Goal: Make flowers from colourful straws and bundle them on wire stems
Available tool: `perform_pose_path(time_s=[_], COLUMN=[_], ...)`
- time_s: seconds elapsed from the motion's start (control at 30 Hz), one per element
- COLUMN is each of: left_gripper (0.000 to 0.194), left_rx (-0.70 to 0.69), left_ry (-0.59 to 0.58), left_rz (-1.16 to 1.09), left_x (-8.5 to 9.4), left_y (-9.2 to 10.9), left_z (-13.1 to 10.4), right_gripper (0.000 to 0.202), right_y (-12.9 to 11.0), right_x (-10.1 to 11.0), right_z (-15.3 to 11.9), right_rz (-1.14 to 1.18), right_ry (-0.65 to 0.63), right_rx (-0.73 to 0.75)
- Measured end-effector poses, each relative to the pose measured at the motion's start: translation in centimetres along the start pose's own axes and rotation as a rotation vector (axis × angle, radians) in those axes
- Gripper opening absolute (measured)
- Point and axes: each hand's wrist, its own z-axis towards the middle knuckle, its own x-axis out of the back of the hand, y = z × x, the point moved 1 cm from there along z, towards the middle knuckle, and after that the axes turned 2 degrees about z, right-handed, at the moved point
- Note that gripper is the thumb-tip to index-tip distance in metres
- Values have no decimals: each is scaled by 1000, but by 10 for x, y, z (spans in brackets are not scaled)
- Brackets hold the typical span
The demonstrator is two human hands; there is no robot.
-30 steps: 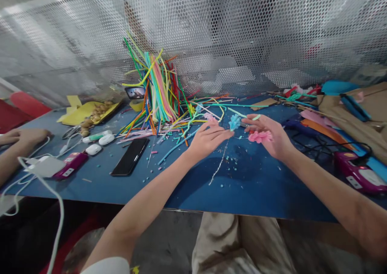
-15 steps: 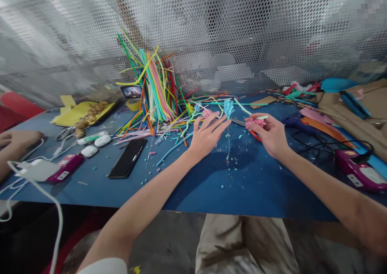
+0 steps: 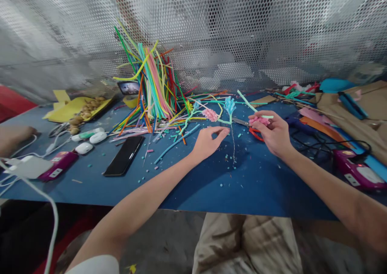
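Note:
My left hand [image 3: 210, 143] is closed, thumb and fingertips together, beside a bare twisted wire [image 3: 233, 145]. Whether anything sits in that pinch I cannot make out. Just beyond the fingertips, a blue pipe-cleaner flower [image 3: 229, 104] and a pink pipe-cleaner flower [image 3: 210, 114] share a pale green stem that the wire runs down from. My right hand [image 3: 273, 135] grips another pink pipe-cleaner flower [image 3: 259, 121]; light green pipe-cleaner ends [image 3: 246, 100] show around it. Red-handled scissors [image 3: 255, 134] lie under that hand, blades toward the blue flower.
A big bundle of coloured pipe cleaners [image 3: 154, 84] stands at the back, with loose ones around it. Leftward are a black phone [image 3: 123, 156], a purple power strip [image 3: 59, 165], cables and another person's hand [image 3: 18, 139]. Cardboard [image 3: 371, 108] and a second purple strip [image 3: 358, 171] are right.
My left hand has drawn back toward me from over the flowers, and its spread fingers have closed together. The pink flower beside the blue one now shows fully. My right hand keeps its hold.

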Motion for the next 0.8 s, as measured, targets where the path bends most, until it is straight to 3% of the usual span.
perform_pose_path(time_s=[0.17,0.33,0.47,0.53,0.67,0.73,0.8], left_gripper=[47,43,36,32,24,25,26], left_rx=[201,245,182,149,101,104,118], left_ry=[16,18,138,196,268,263,238], left_rz=[-516,-689,-712,-715,-806,-849,-878], left_x=[-10,-16,-16,-13,-4,0,2], left_y=[-7,-12,-13,-12,-10,-9,-7], left_z=[1,4,8,10,13,15,15], right_gripper=[29,29,29,40,87,77,47], right_y=[-5,-9,-17,-21,-20,-13,-7], right_x=[-4,-12,-18,-16,-1,11,22], right_z=[-2,-6,-11,-10,2,11,18], right_rz=[57,58,38,26,35,4,-101], right_ry=[-51,-93,-137,-206,-339,-259,-159], right_rx=[3,-8,18,27,102,107,70])
